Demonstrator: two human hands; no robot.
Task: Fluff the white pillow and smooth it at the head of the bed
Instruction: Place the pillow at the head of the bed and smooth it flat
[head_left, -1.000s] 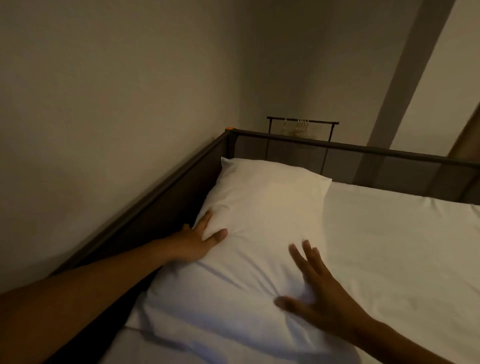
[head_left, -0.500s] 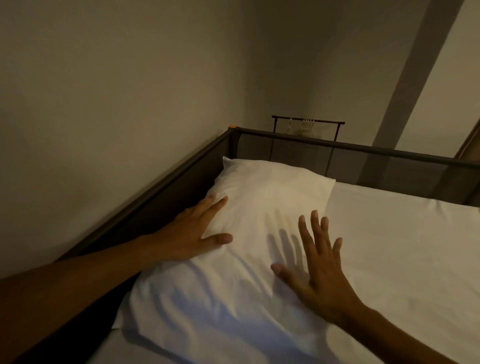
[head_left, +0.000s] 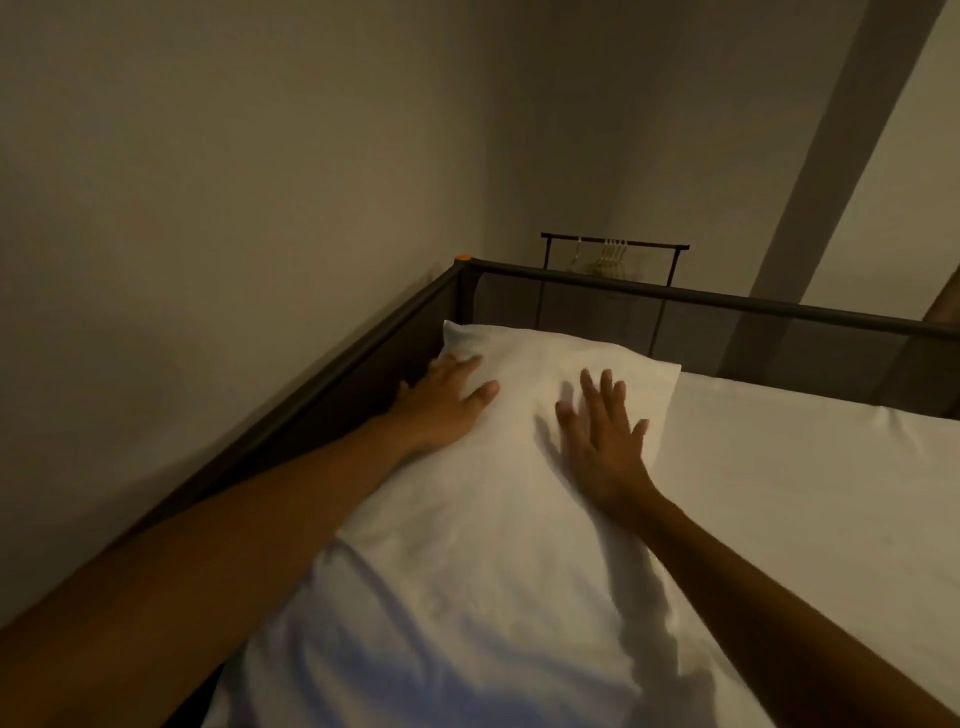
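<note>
The white pillow (head_left: 488, 519) lies lengthwise along the left rail of the bed, its far end in the corner of the frame. My left hand (head_left: 441, 400) rests flat on the pillow's far left edge, fingers spread, beside the dark rail. My right hand (head_left: 605, 441) lies palm down on the pillow's far right part, fingers apart and pointing away from me. Neither hand grips the fabric. The pillow's near end is creased and in shadow.
A dark metal bed frame (head_left: 675, 296) with mesh panels encloses the white mattress sheet (head_left: 805, 493) on the left and far sides. The wall stands close behind the left rail. A clothes rack (head_left: 613, 244) with hangers stands beyond the far rail.
Both hands have slid away from me along the pillow toward its far end, staying flat on it. The view has also moved forward and the pillow looks smoother.
</note>
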